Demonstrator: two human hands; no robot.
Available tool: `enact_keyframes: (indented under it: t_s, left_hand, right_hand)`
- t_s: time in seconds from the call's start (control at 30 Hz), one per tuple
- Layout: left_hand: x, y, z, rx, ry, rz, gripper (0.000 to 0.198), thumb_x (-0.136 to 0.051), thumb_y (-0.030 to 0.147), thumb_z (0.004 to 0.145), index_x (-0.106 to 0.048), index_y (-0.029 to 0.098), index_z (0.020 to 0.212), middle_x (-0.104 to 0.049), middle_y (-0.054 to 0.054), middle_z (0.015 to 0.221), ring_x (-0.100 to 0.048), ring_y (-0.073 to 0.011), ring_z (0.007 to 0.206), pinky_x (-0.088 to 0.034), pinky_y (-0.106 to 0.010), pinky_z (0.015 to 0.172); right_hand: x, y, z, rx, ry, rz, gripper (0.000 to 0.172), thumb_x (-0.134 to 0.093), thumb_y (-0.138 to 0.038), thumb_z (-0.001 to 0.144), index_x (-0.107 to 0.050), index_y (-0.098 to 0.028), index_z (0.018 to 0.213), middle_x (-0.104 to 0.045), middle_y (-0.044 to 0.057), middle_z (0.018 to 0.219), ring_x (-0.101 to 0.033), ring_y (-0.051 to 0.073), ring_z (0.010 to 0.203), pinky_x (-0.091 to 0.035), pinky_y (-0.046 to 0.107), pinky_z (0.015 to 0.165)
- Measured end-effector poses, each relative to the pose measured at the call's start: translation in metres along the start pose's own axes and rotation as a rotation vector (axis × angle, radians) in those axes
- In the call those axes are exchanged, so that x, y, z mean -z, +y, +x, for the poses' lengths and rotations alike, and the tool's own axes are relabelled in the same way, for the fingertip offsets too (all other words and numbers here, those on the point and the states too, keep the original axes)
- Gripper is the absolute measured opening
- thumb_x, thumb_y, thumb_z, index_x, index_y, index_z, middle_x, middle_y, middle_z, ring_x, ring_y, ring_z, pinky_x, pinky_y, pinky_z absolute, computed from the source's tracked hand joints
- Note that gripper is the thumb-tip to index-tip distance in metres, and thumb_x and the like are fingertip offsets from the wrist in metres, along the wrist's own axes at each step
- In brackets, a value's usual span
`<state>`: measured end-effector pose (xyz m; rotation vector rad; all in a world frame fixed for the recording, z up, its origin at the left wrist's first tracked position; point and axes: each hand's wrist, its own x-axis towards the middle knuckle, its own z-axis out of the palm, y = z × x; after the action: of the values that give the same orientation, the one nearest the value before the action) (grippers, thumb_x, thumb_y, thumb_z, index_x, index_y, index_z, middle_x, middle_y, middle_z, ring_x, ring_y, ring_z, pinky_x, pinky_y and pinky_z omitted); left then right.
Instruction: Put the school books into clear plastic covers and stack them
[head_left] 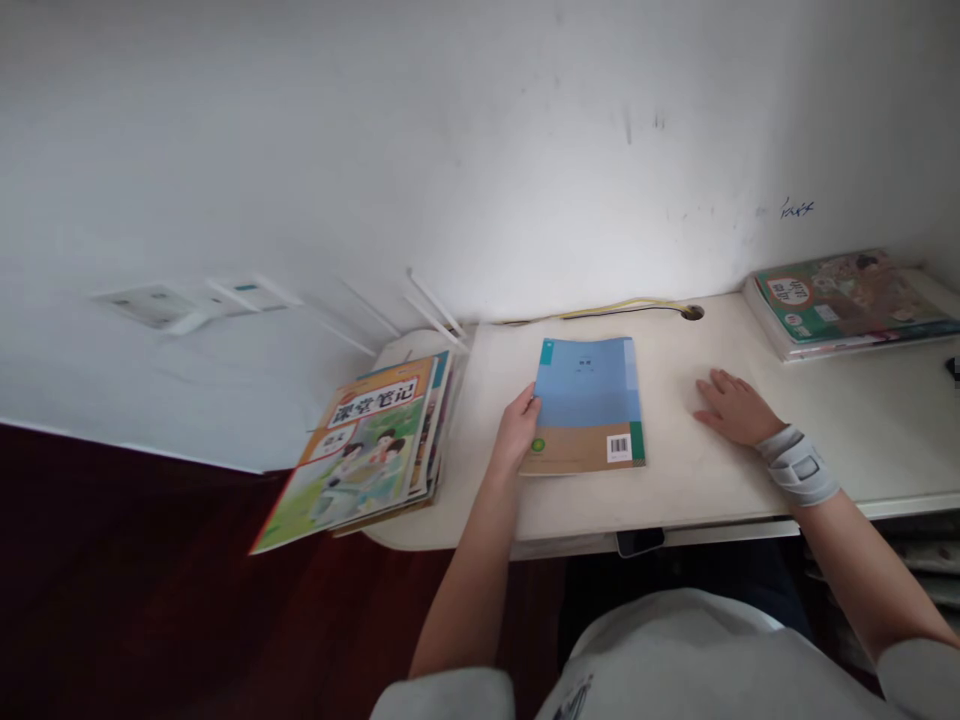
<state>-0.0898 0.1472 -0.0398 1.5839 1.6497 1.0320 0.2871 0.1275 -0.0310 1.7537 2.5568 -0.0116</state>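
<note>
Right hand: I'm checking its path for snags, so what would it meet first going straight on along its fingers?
The right hand would probably meet the yellow cable near the wall, passing close to the blue book; the hand's height above the desk is hard to judge.

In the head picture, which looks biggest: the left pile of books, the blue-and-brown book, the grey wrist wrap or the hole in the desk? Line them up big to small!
1. Left pile of books
2. Blue-and-brown book
3. Grey wrist wrap
4. Hole in the desk
</note>
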Motion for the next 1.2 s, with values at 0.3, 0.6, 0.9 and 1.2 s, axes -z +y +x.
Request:
enact_keyframes:
  t_s: [0.3, 0.6, 0.9, 1.2]
  left_hand:
    - [0.005, 0.001, 0.002, 0.043, 0.003, 0.329, 0.044, -0.040, 0.028, 0.089, -0.052, 0.012, 0.128, -0.051, -0.014, 0.135, -0.046, -0.0229, 0.126, -0.032, -0.039, 0.108]
    - [0.007, 0.032, -0.010, -0.021, -0.022, 0.128, 0.049, -0.047, 0.038, 0.087, -0.050, 0.015, 0.129, -0.047, -0.014, 0.139, -0.041, -0.0255, 0.131, -0.029, -0.043, 0.109]
    - [-0.022, 0.097, -0.086, -0.351, -0.346, -0.099, 0.088, -0.053, 0.053, 0.083, 0.000, 0.028, 0.148, -0.006, -0.009, 0.156, -0.015, -0.0277, 0.141, -0.025, -0.044, 0.112]
    - [-0.124, 0.111, -0.086, -0.680, -0.302, 0.759, 0.052, -0.029, 0.005, 0.089, -0.040, 0.020, 0.137, -0.040, -0.010, 0.145, -0.022, -0.0285, 0.140, -0.022, -0.060, 0.108]
  right_hand:
    - [-0.006, 0.002, 0.000, 0.015, 0.043, -0.015, 0.057, -0.038, -0.045, 0.091, -0.043, -0.009, 0.135, -0.039, 0.024, 0.141, -0.037, 0.033, 0.130, -0.033, 0.045, 0.102]
    - [-0.012, 0.004, 0.000, 0.016, 0.060, -0.023, 0.057, -0.035, -0.046, 0.092, -0.043, -0.010, 0.136, -0.040, 0.023, 0.141, -0.037, 0.033, 0.130, -0.034, 0.045, 0.101]
    - [-0.003, -0.002, 0.001, -0.010, 0.023, -0.020, 0.062, -0.035, -0.051, 0.091, -0.042, -0.008, 0.136, -0.037, 0.023, 0.143, -0.035, 0.032, 0.132, -0.032, 0.045, 0.103]
    - [-0.006, -0.014, -0.002, -0.104, -0.014, -0.038, 0.058, -0.030, -0.030, 0.092, -0.029, -0.002, 0.142, -0.025, 0.019, 0.150, -0.023, 0.028, 0.139, -0.023, 0.044, 0.110]
